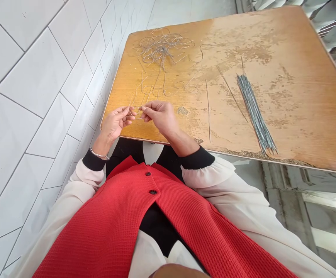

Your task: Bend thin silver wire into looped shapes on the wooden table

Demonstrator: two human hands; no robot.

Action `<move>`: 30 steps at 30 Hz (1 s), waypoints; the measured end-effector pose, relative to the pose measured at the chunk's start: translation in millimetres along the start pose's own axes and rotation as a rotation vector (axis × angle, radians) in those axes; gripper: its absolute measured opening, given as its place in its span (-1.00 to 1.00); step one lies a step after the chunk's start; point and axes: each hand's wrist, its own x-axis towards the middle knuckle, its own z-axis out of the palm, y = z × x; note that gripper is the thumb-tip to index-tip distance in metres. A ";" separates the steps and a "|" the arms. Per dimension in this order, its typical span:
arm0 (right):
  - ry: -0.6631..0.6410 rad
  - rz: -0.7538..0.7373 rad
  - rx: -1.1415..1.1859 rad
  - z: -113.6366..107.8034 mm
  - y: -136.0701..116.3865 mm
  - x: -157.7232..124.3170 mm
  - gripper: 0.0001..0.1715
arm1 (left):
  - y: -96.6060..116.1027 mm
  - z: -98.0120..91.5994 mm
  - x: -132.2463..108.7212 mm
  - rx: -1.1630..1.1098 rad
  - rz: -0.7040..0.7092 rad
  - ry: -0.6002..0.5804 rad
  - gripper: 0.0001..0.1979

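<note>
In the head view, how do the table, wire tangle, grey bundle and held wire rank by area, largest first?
1. Table
2. Wire tangle and grey bundle, unranked: the tangle spreads wider, but the bundle is nearer and denser.
3. Held wire, going by the part that shows.

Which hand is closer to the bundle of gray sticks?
Right: the right hand is left of the bundle of gray sticks; the left hand is even farther left.
</note>
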 end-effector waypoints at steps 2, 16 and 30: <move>-0.008 -0.008 0.008 -0.1 0.7 -0.5 -0.73 | -2.3 0.7 -0.6 -0.008 -0.003 -0.005 -0.90; -0.127 -0.352 -0.603 -8.4 2.7 0.0 -0.72 | 1.5 1.4 -1.2 0.065 -0.018 0.020 -0.87; -0.185 -0.511 -0.911 -3.5 1.8 -2.6 -0.51 | 1.5 1.2 1.7 0.101 0.011 0.036 -0.88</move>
